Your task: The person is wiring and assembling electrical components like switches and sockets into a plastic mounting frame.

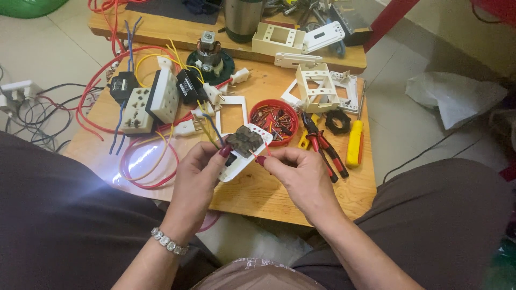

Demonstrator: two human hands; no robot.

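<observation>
Socket with wires sits over table's front edge. Left hand grips it; right hand pinches its red wire.

The lower part of the white socket plate is hidden behind the left hand. The steel cylinder and the green object are cut off by the top edge. The red dish holds parts too small to identify.
</observation>
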